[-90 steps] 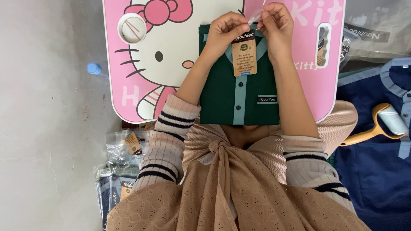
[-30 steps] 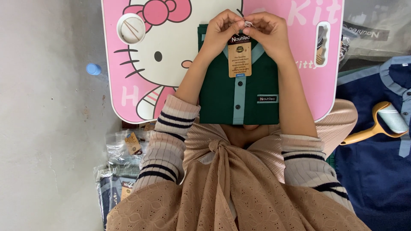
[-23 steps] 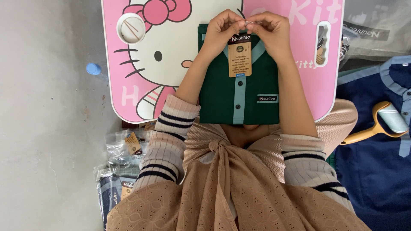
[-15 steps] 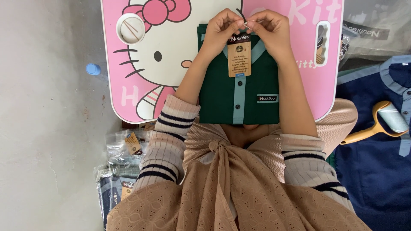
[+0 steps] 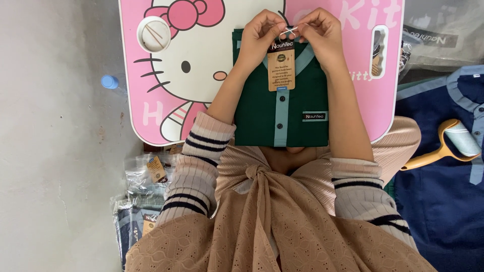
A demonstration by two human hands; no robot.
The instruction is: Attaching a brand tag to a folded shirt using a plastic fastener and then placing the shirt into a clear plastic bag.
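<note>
Hands (image 5: pixel 292 32) unmoved, pinching tag string (image 5: pixel 288 31) at collar

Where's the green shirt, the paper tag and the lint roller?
green shirt (image 5: pixel 259 121): head view, left front panel.
paper tag (image 5: pixel 281 70): head view, middle of the card.
lint roller (image 5: pixel 463 138): head view, pale roll.

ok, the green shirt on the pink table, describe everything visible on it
The green shirt lies folded flat, collar away from the person, on the pink table. It is dark green cloth with a light teal collar and button strip, dark buttons, and a small dark chest label. A brown card tag hangs at the collar. The left hand and right hand pinch the tag's string there; both forearms rest along the shirt's edges.
</note>
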